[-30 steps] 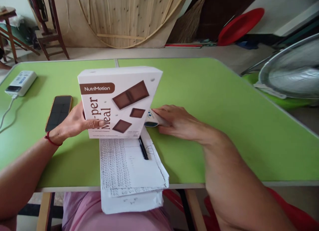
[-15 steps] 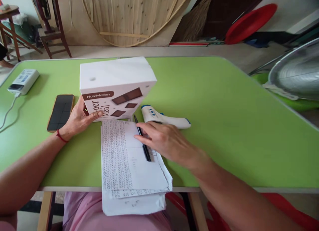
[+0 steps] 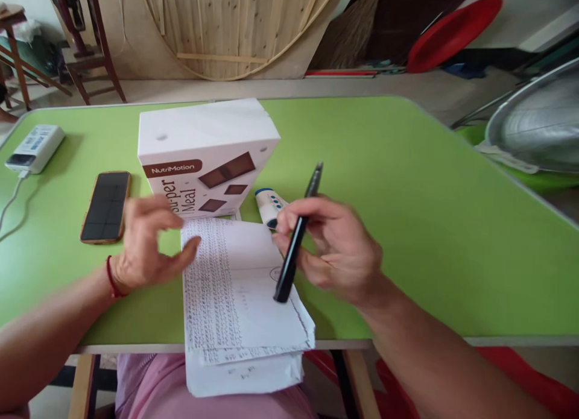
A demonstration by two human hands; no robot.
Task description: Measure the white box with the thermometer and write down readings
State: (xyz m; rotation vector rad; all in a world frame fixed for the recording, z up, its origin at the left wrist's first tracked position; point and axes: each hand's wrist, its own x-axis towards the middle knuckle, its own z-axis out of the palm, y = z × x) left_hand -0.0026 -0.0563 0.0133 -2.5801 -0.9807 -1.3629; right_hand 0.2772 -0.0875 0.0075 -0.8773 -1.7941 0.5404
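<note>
My right hand [image 3: 332, 244] grips a black pen [image 3: 296, 244] above the right side of a handwritten notebook [image 3: 257, 310], with the pen's tip pointing up and away. My left hand [image 3: 149, 244] is open, thumb and fingers apart, between the notebook's left edge and a smartphone [image 3: 106, 207]. Nothing is in it. Behind the notebook stands a white NutriMotion box [image 3: 212, 129], its printed side facing me. A white and blue infrared thermometer [image 3: 268, 205] lies beyond my right hand, which hides its handle.
At the green table's [image 3: 429, 226] left end lies a white power bank [image 3: 36, 148] with a cable [image 3: 13, 196]. A large metal basin [image 3: 538, 123] stands off the right edge. Wooden chairs [image 3: 88, 57] and a round wooden board [image 3: 239, 27] are behind the table.
My right hand has picked the pen up off the notebook. My left hand has let go of the box and drawn back towards me.
</note>
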